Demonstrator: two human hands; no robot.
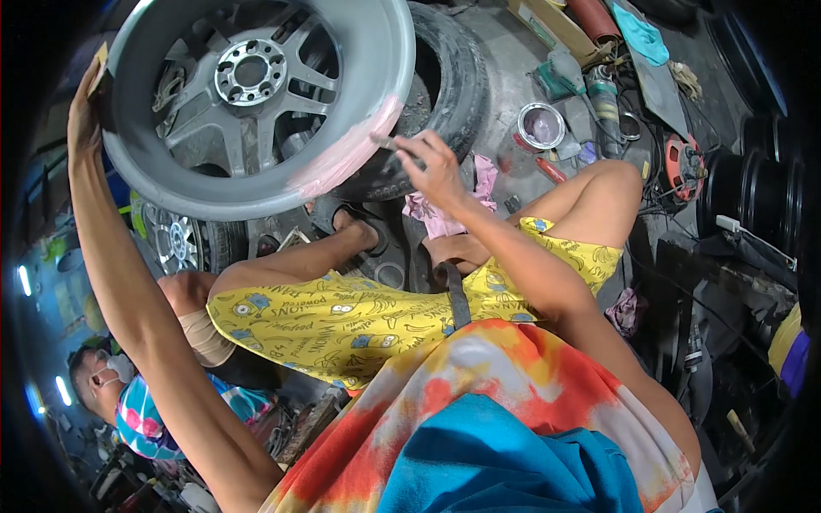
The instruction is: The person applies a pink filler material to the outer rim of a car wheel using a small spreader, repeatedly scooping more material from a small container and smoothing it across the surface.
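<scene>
A grey alloy wheel (182, 190) rests tilted over a black tyre (462, 85), with a band of pink paste (327, 164) along its lower right rim. My left hand (84, 111) grips the wheel's left edge; a small tan flat piece (103, 61) shows at its fingertips, and I cannot tell whether it is held. My right hand (432, 171) is closed on a small spreader (384, 141), whose tip is at or very near the pasted rim. Below them are my crossed legs in yellow shorts.
At right lie an open tin (541, 126), power tools (603, 103), a red reel (682, 171) and black rims (753, 179). Crumpled pink paper (440, 222) is by my foot. Another wheel (180, 239) stands at left, near a masked person (137, 410).
</scene>
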